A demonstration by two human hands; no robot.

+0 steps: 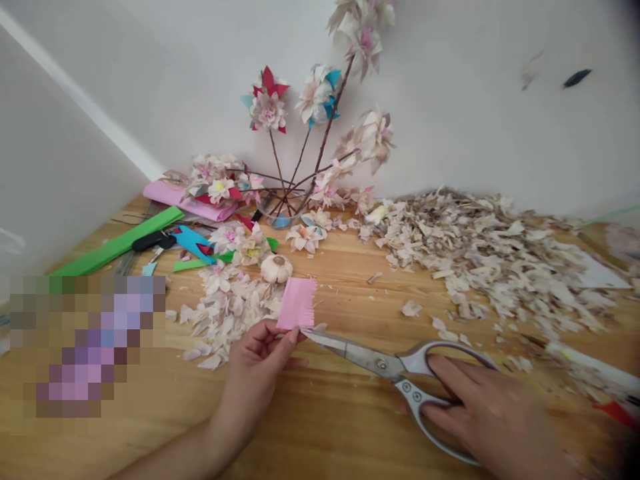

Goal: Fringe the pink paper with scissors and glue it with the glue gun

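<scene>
Between the thumb and fingers of my left hand (263,357) is a small piece of pink paper (296,303). Its right edge is cut into a short fringe. My right hand (493,413) grips the grey metal handles of a pair of scissors (380,363), with fingers through the loops. The scissor tips meet the lower right corner of the paper, close to my left fingertips, and the blades look nearly closed. Just behind the paper sit a garlic bulb (277,269) and a heap of pale dried skins (237,310).
Handmade flowers on twigs (269,110) stand in a clear bowl (280,210) at the back. A large pile of dried skins (465,247) covers the back right. Green folded paper (120,243), a pink roll (190,200) and keys (153,241) lie left. A blurred patch hides the near left.
</scene>
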